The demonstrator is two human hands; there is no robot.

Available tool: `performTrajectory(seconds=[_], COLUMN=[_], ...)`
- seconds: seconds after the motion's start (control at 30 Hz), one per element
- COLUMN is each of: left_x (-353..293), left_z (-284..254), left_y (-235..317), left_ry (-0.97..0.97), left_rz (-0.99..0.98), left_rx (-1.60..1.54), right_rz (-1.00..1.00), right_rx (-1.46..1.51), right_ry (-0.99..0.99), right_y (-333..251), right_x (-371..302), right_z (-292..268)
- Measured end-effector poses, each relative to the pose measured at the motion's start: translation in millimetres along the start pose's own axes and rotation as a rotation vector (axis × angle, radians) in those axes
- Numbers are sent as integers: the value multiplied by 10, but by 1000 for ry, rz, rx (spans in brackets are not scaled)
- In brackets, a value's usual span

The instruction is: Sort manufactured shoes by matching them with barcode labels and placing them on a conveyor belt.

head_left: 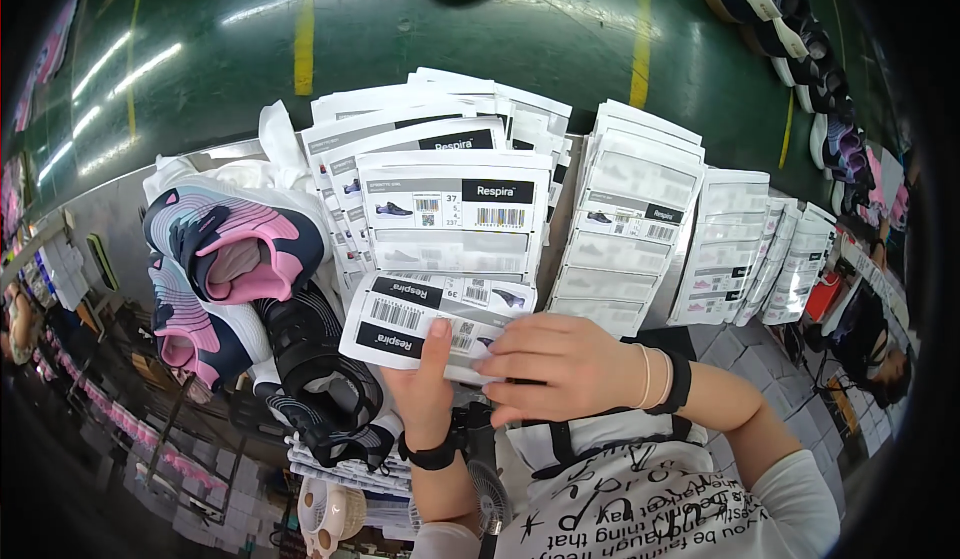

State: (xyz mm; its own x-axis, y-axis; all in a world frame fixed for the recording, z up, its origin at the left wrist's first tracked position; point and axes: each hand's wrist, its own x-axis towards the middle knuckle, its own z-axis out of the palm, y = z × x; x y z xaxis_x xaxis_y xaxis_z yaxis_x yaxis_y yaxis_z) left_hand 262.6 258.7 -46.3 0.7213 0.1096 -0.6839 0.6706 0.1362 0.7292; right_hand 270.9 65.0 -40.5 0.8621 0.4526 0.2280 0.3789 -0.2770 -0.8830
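Note:
My left hand grips a folded sheet of shoe-box labels close to my body, its thumb pressed on top. The label sheet shows shoe pictures, barcodes and black blocks, and its flap is turned upside down to me. My right hand comes in from the right, fingers bent together on the sheet's near right edge; their tips are partly hidden. Just beyond, a fanned stack of white label sheets lies on the work surface. A taller, narrow pile of label sheets stands to its right.
Teal, navy and pink sneakers sit on the left, above black sneakers. Smaller label piles lie farther right. A green conveyor belt with yellow stripes runs across the far side, carrying shoes. A small fan hangs by my body.

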Motion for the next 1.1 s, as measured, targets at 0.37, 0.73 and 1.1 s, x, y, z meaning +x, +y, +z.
performTrajectory(seconds=[0.37, 0.73, 1.1], left_x=[-155, 34, 610], left_z=[138, 94, 86], left_y=[54, 651, 652], left_ry=[398, 192, 45], left_rz=[277, 363, 420], left_rx=[467, 1436, 802], right_rz=[296, 291, -235], right_rx=[-490, -391, -580], right_ry=[175, 195, -80], right_y=[454, 450, 337], right_x=[885, 911, 1398], right_z=[371, 419, -103])
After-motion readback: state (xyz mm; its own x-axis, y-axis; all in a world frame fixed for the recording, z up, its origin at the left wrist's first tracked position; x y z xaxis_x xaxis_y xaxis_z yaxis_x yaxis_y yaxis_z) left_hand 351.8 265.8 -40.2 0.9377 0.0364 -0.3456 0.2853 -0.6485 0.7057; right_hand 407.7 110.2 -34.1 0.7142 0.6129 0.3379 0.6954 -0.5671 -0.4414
